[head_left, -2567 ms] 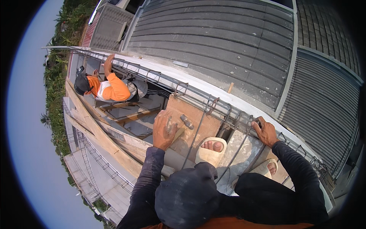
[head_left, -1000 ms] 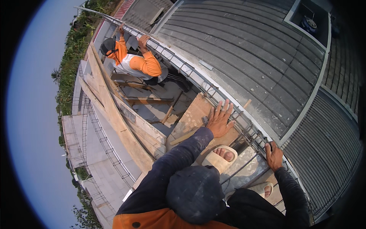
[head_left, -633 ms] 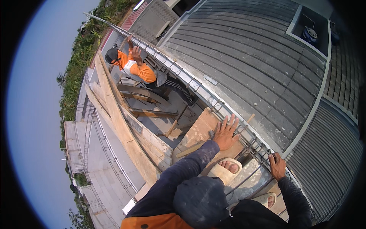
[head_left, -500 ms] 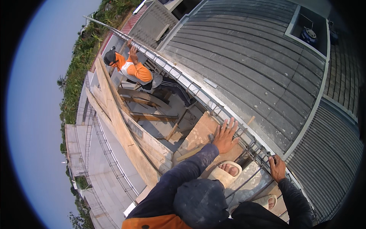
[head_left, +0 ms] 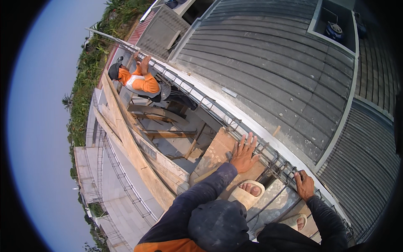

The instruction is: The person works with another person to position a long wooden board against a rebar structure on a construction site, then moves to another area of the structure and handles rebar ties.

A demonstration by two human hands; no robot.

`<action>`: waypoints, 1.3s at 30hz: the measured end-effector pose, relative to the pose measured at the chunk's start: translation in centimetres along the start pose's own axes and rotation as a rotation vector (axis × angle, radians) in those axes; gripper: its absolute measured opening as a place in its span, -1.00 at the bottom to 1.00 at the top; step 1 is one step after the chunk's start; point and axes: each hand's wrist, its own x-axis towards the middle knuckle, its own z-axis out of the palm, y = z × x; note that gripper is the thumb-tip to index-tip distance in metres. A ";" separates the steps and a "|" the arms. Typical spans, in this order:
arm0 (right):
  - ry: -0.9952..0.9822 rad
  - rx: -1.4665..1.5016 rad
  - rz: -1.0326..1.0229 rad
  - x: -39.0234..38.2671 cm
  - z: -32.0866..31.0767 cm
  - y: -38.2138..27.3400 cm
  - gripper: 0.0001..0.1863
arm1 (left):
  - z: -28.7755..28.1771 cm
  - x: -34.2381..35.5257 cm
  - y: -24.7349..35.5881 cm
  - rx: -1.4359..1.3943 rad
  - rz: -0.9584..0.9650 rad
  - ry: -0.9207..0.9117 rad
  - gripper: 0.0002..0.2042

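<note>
A long steel rebar cage (head_left: 205, 97) runs along the top of the wall, from far left to near right. My left hand (head_left: 244, 156) has its fingers spread against the cage's near side, beside a wooden board (head_left: 214, 147); it is open and grips nothing. Farther right, my right hand (head_left: 304, 185) is closed over the cage's bars, with the fingertips partly hidden. Toward the cage's far end, a co-worker (head_left: 140, 82) in an orange and white top has both hands raised at the bars.
Curved wooden form boards (head_left: 134, 143) stand at the left, beside a deep opening with timber props (head_left: 172, 133). A grey ribbed roof (head_left: 268, 67) lies beyond the wall. My sandalled feet (head_left: 250, 190) are on boards, near loose rods. Another rebar cage (head_left: 121, 168) lies far left.
The co-worker has shifted toward the far left, bending lower along the cage. The view has turned slightly. Both my hands stay at nearly the same places on the cage.
</note>
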 end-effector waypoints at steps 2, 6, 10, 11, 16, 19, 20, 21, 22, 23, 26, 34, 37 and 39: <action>0.003 0.010 -0.011 0.0 0.2 0.5 -0.49 | -0.1 0.1 0.1 0.010 0.010 0.003 -0.19; -0.030 -0.008 0.006 -0.1 -0.6 0.1 -0.47 | -0.4 0.6 0.3 0.014 0.000 -0.022 -0.20; -0.034 -0.057 -0.021 0.1 0.0 0.1 -0.44 | -0.5 0.2 -0.2 0.024 -0.030 -0.109 -0.19; -0.022 -0.051 -0.024 0.1 0.2 0.4 -0.44 | -0.5 0.3 0.0 0.011 -0.021 -0.120 -0.20; -0.021 -0.007 0.016 -0.2 0.7 -0.5 -0.45 | -0.6 -0.9 -0.4 0.011 -0.030 -0.049 -0.19; 0.001 0.050 -0.007 -0.1 0.8 0.0 -0.42 | -1.9 -0.2 0.2 0.044 -0.055 -0.055 -0.19; -0.005 0.091 0.036 -0.3 0.1 0.5 -0.41 | -2.6 0.5 0.8 0.040 -0.058 -0.072 -0.19; 0.000 0.162 0.037 -0.4 -0.3 1.0 -0.36 | -2.3 1.2 1.6 0.012 -0.032 -0.116 -0.19; -0.097 0.182 0.117 -0.1 -1.0 1.6 -0.29 | -1.3 1.1 1.3 0.022 0.014 -0.067 -0.20; -0.058 0.147 0.082 0.2 -0.9 2.4 -0.21 | -0.3 1.1 0.7 -0.010 0.020 -0.071 -0.20; -0.144 0.030 -0.001 2.0 -5.5 3.8 -0.13 | 1.4 0.2 -0.1 0.020 0.035 0.004 -0.22; 0.369 -0.095 -0.082 -9.7 -24.0 7.9 -0.19 | 0.0 1.5 -1.0 0.162 0.162 -0.068 -0.22; 0.473 0.044 0.085 -18.3 -24.8 8.9 -0.27 | -3.9 2.2 -1.0 0.131 0.183 -0.246 -0.27; 0.534 0.255 0.234 -23.6 -23.7 10.0 -0.35 | -6.8 4.3 -1.0 0.086 0.166 -0.392 -0.31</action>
